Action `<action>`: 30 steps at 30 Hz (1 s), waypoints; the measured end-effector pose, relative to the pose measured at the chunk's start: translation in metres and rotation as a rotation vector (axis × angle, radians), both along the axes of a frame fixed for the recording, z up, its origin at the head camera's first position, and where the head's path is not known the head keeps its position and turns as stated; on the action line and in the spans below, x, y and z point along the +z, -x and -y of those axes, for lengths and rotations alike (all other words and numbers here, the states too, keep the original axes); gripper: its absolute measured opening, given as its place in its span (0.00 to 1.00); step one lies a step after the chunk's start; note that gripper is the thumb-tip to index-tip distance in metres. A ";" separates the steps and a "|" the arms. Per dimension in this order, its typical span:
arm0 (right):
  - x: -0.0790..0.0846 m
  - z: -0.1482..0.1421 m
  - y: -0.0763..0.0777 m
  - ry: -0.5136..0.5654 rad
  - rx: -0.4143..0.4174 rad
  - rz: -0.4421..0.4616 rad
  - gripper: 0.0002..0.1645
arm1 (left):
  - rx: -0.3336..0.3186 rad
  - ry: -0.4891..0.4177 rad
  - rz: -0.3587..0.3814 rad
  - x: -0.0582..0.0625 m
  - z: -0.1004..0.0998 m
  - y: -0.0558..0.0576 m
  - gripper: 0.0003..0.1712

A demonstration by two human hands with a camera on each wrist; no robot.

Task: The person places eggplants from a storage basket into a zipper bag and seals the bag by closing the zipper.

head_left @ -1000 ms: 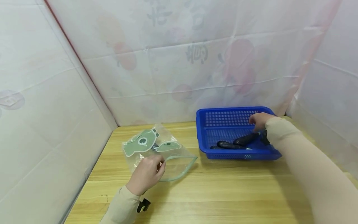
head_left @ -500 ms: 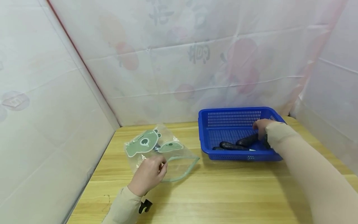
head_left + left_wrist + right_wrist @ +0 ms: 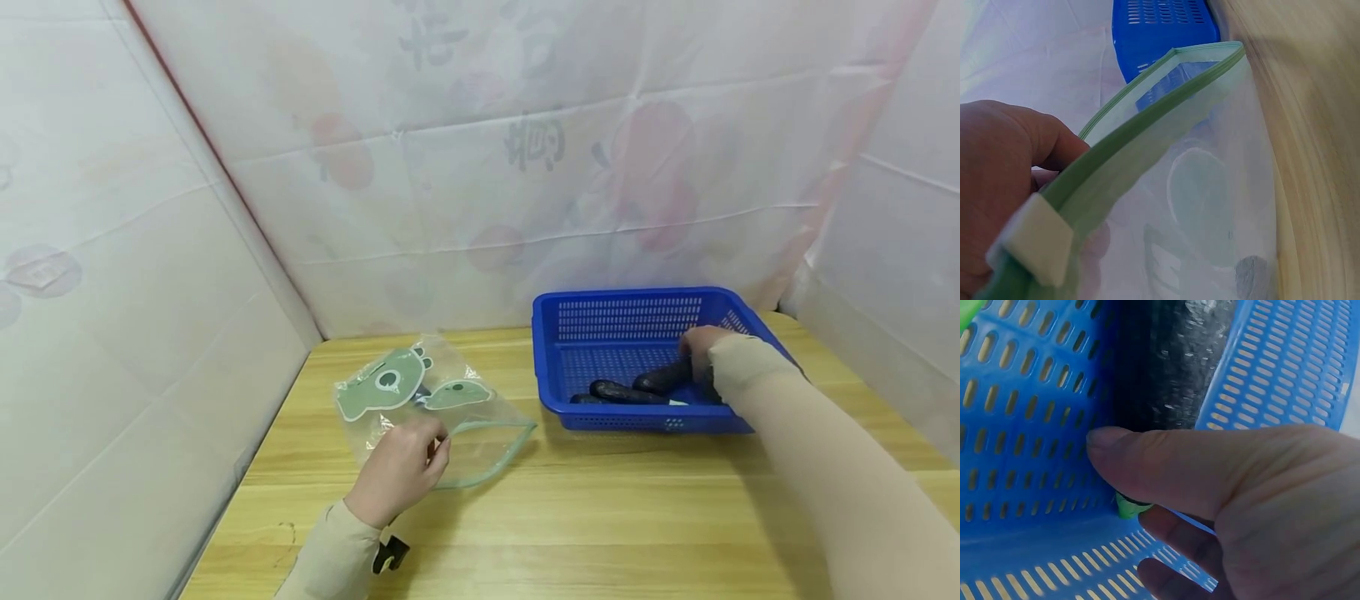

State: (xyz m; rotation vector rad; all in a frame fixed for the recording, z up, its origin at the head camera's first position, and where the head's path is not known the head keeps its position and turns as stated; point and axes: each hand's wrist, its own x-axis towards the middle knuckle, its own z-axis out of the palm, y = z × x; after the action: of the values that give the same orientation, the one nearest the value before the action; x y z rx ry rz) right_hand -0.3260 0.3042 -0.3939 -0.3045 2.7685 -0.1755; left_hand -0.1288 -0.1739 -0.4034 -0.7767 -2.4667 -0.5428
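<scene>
My left hand (image 3: 397,462) pinches the green-edged rim of a clear zip bag (image 3: 378,387) lying on the table. A white slider (image 3: 1038,240) sits on the rim in the left wrist view, and the bag's mouth gapes. A small dark patch (image 3: 1255,278) shows through the plastic; what it is, I cannot tell. My right hand (image 3: 703,343) reaches into a blue basket (image 3: 537,354). Its thumb lies across a glossy black eggplant (image 3: 1175,369) with a green end, and its fingers curl behind. Several other black eggplants (image 3: 626,392) lie along the basket's near side.
The wooden table (image 3: 600,517) carries both bag and basket. White printed sheets (image 3: 450,208) close in the back and sides. A black clip-like piece (image 3: 390,554) hangs at the left wrist.
The right hand has sunk lower into the basket, and its fingers have come down onto an eggplant. The left hand keeps its hold on the bag rim; the view has shifted slightly.
</scene>
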 end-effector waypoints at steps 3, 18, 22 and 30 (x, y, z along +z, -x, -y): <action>0.000 0.003 0.002 0.006 -0.013 0.007 0.22 | 0.001 0.000 -0.007 -0.001 0.002 0.000 0.04; -0.002 0.010 0.007 -0.036 0.077 -0.036 0.19 | 0.015 0.005 -0.018 -0.001 0.006 -0.001 0.05; 0.000 0.011 0.006 -0.020 0.061 -0.023 0.18 | 0.017 0.005 -0.017 -0.001 0.005 -0.001 0.04; 0.002 0.010 0.003 -0.028 0.102 -0.042 0.18 | 0.011 0.008 -0.020 0.000 0.004 0.000 0.04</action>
State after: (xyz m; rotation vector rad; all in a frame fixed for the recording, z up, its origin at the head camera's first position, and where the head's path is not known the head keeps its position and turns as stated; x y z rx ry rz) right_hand -0.3291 0.2947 -0.3915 -0.4453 2.7861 -0.1056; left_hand -0.1285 -0.1778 -0.4031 -0.7679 -2.4552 -0.5191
